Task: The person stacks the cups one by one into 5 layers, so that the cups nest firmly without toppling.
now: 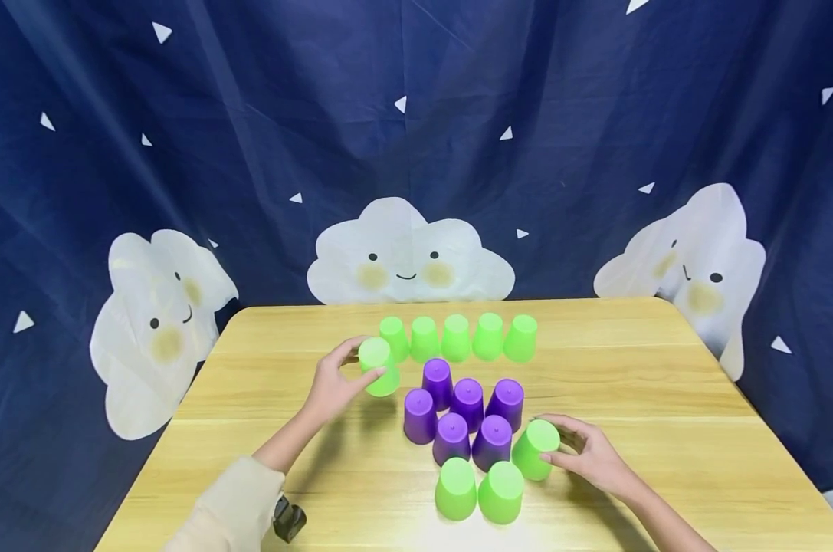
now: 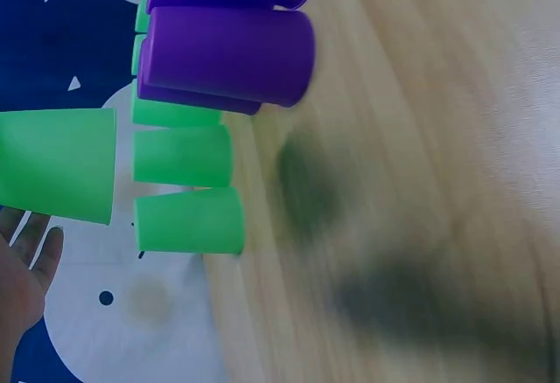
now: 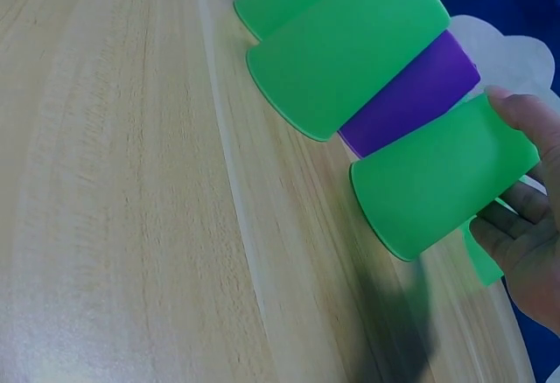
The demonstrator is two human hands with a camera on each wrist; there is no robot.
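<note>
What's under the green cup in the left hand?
The left hand holds the green cup above the tabletop, where a shadow shows beneath. The cup's inside cannot be seen: no view looks into it.

Five-cup row (image 1: 456, 339) is running left-right across the far part of the bench (image 1: 616, 368). Six-cup cluster (image 1: 467, 406) is standing on its near side. Near pair of cups (image 1: 456, 491) is sitting side by side, near of the cluster. Left cup (image 1: 377, 366) is sitting in the left grip (image 1: 335, 379), left of the cluster, by the row's left end. Right cup (image 1: 536, 451) is sitting in the right grip (image 1: 587, 452), right of the cluster's near end. Curtain (image 1: 457, 153) is hanging beyond the bench.
</note>
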